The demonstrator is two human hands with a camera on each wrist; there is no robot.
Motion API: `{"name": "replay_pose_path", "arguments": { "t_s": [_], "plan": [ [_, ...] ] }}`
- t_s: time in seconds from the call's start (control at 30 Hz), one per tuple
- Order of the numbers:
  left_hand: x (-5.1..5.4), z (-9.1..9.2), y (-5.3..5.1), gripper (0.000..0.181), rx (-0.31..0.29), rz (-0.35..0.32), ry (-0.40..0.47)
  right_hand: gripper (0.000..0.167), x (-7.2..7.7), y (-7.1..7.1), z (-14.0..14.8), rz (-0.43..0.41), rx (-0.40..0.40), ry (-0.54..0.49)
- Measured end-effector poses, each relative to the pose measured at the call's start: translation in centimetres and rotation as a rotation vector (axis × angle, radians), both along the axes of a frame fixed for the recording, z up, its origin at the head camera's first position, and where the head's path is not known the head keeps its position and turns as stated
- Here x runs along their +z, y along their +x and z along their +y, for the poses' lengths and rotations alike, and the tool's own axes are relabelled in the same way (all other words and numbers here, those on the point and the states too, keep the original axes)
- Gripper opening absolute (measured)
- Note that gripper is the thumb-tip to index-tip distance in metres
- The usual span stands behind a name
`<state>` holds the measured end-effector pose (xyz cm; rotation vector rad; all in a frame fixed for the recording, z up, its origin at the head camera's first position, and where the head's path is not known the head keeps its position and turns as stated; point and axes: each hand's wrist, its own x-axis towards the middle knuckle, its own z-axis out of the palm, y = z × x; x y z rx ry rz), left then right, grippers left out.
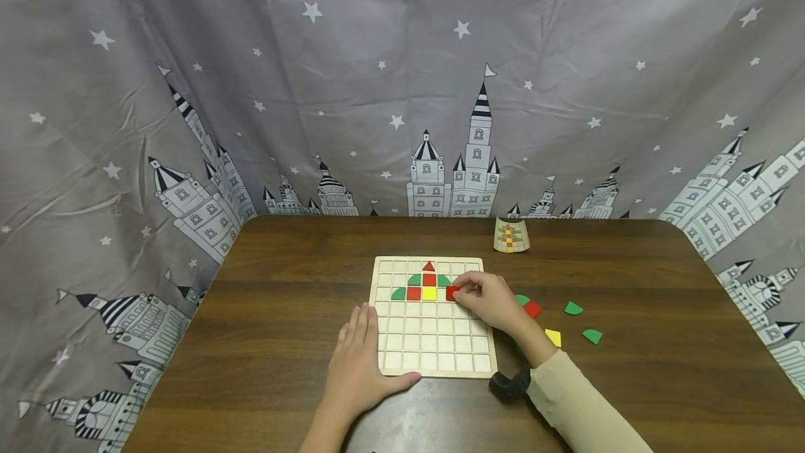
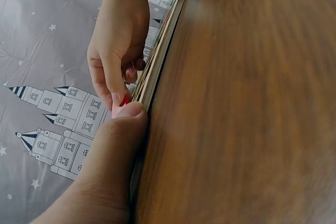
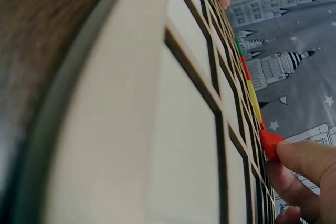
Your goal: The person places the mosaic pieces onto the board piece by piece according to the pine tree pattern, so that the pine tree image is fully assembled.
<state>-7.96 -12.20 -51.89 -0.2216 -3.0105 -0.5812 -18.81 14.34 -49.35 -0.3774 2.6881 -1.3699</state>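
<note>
A pale wooden grid board point(image 1: 420, 344) lies on the table. My right hand point(image 1: 493, 306) pinches a red square tile point(image 1: 451, 293) between thumb and fingertips, just right of the yellow square point(image 1: 429, 293). In the right wrist view that red tile point(image 3: 270, 144) is tilted against the grid. Set in the board are a red triangle point(image 1: 429, 266), red squares point(image 1: 413, 293) and green quarter-circles point(image 1: 399, 293). My left hand point(image 1: 357, 362) rests straight-fingered along the board's left edge, its thumb at the near edge.
Right of the board lie loose green quarter-circles point(image 1: 592, 336), a red tile point(image 1: 532, 309) and a yellow tile point(image 1: 553, 337), partly behind the right forearm. A curled pattern card point(image 1: 511, 237) stands at the table's back edge, before a grey castle-print curtain point(image 1: 352, 40).
</note>
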Motion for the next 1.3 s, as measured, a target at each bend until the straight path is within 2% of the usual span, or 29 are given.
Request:
{"name": "replay_pose_path", "arguments": {
  "t_s": [0.63, 1.3],
  "plan": [
    [0.0, 0.0, 0.0, 0.137, 0.003, 0.01, 0.001, 0.012, -0.2, -0.3, -1.4, 0.067, 0.0, 0.039],
    [0.1, 0.0, 0.0, 0.137, -0.001, 0.018, 0.001, 0.012, -0.3, -0.3, -1.5, 0.158, 0.025, 0.175]
  ]
}}
